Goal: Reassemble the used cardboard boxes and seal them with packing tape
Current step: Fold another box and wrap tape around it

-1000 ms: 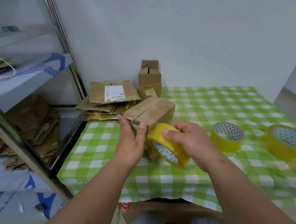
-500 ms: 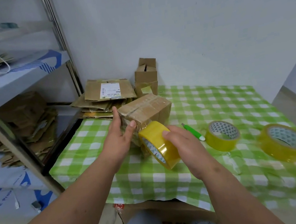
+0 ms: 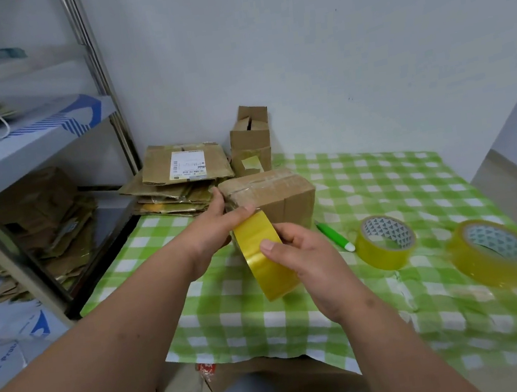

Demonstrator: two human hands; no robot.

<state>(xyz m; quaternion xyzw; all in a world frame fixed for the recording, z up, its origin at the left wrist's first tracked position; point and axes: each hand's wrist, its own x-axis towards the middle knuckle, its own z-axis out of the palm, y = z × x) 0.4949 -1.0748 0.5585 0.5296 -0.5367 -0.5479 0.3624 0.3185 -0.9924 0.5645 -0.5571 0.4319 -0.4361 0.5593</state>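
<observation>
Right grip (image 3: 307, 255) curled round yellow tape roll (image 3: 263, 257), left grip (image 3: 214, 231) holding cardboard box (image 3: 270, 194)

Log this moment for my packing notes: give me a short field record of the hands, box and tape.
left hand: grips near end of the box, thumb on tape strip
right hand: holds the tape roll
box: closed, on checked tablecloth
spare rolls: two, lying right
green pen: beside box
flattened boxes: stacked behind
</observation>
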